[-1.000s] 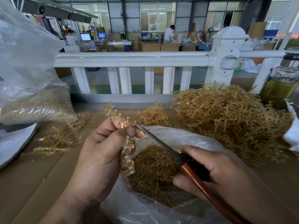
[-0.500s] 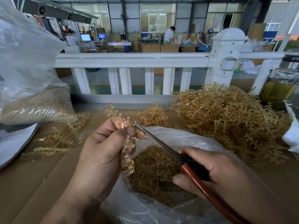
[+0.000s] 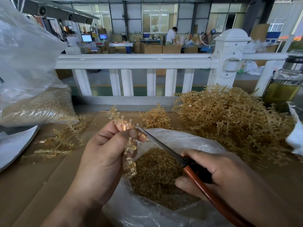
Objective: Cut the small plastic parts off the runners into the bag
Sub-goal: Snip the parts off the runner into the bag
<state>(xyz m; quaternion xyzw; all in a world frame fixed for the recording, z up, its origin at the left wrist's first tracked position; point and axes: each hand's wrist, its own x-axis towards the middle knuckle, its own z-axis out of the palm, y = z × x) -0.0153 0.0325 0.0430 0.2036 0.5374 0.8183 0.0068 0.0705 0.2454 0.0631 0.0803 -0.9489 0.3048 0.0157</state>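
Fingers (image 3: 113, 128) of our left hand (image 3: 105, 158) pinched the runner (image 3: 130, 149) against the thumb. They held it right over the open bag (image 3: 193, 138) so that, we judged, each snipped piece would drop onto the small parts (image 3: 155, 171) already inside. Our right hand (image 3: 226, 174) curled round the red-handled cutters (image 3: 190, 172), whose blade tips met the runner just beside the thumb (blades nearly closed, as far as we could tell). More uncut runners (image 3: 229, 122) lay heaped near on the right.
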